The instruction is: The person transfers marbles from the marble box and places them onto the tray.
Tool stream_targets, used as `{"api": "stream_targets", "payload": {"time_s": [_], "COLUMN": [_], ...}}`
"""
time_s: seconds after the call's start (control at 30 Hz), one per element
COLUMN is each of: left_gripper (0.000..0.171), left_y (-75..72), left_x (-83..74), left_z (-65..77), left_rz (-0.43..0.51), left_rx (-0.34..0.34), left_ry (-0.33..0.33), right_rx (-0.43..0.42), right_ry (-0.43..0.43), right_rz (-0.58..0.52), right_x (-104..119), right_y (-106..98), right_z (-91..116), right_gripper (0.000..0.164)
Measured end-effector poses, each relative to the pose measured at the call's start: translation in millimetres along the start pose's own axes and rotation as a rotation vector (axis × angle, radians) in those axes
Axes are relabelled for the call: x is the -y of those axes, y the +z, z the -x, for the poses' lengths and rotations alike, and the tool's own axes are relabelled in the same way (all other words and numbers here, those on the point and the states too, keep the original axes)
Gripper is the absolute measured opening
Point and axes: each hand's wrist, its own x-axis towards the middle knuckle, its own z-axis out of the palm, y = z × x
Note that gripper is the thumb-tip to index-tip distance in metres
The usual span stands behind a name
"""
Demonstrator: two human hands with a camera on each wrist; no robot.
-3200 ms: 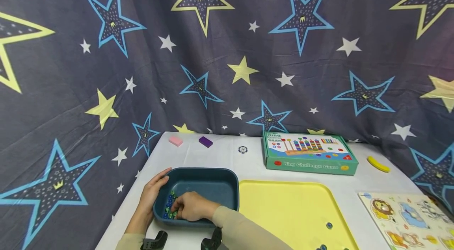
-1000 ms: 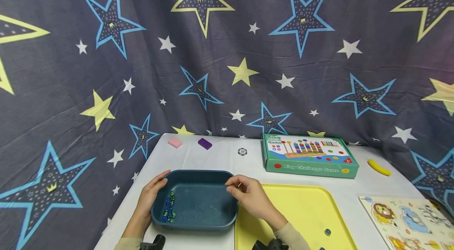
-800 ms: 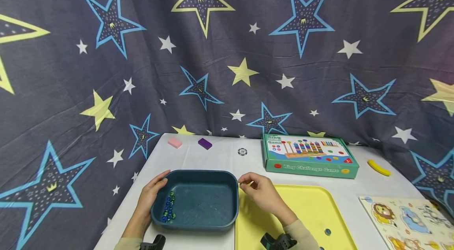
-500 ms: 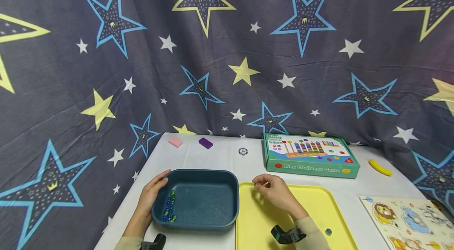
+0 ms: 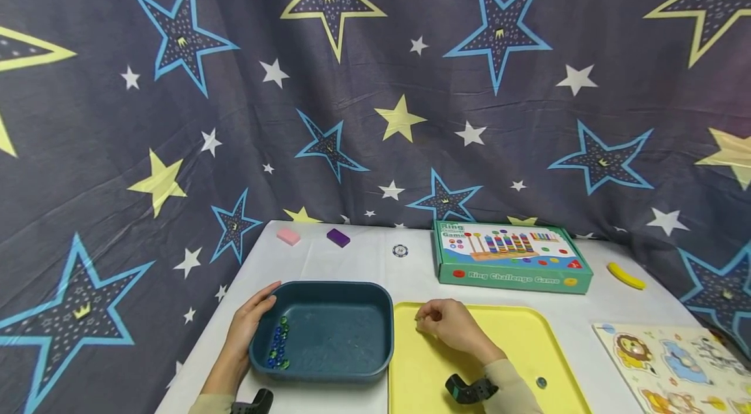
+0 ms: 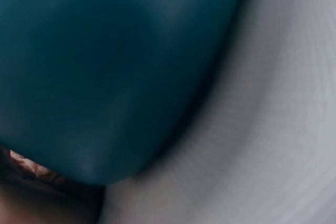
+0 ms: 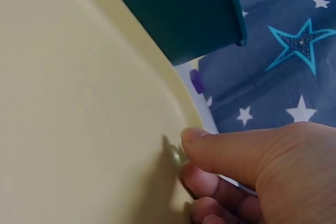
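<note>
My left hand [image 5: 243, 329] rests along the left wall of the dark teal basin [image 5: 334, 336], fingers lying fairly straight by its far corner. Blue and green marbles [image 5: 278, 342] are gathered at the basin's left end. Over the left part of the yellow tray [image 5: 422, 371], my right hand [image 5: 448, 323] pinches a small shiny greenish marble [image 7: 177, 156] between thumb and index finger, low by the tray surface. The left wrist view is blurred and filled mostly by the basin's outer wall [image 6: 105, 77], so most of the left hand is hidden there.
One loose marble [image 5: 542, 383] lies on the tray's right side. Behind stand a green game box [image 5: 513, 257], a poker chip [image 5: 400, 250], a purple block [image 5: 338, 238] and a pink block [image 5: 288, 236]. To the right are a yellow banana-like piece [image 5: 626, 276] and an animal board [image 5: 663, 362].
My right hand has left the marbles in the basin, crossed its right rim with one marble and come down over the yellow tray. My left hand has stayed at the basin.
</note>
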Motion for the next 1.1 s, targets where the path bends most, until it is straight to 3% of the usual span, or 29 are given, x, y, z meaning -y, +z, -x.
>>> {"api": "stream_targets", "payload": {"time_s": [0.23,0.5,0.67,0.87,1.1], "left_gripper": [0.048,0.049,0.048,0.047,0.048], "left_y": [-0.5,-1.7,-1.7,-1.8,-1.6], "left_x": [0.5,1.3,0.9,0.9,1.6], "left_z": [-0.1,-0.8,-1.0,-1.0,-0.6], "left_rz": [0.004,0.004,0.01,0.009,-0.007], "left_rx": [-0.003,0.008,0.009,0.003,0.006], "left_ry": [0.002,0.023,0.026,0.016,0.018], "right_rx": [-0.014,0.045,-0.039,-0.151,-0.082], "right_ry": [0.002,0.002,0.003,-0.02,-0.111], "right_rz": [0.04,-0.032,0.002,-0.083,-0.287], "right_x": [-1,-1,6,33,79], "right_y": [3,-5,-14,-17,0], "right_z": [-1,-1,0,-1,3], "right_gripper": [0.004,0.009,0.009,0.009,0.009]}}
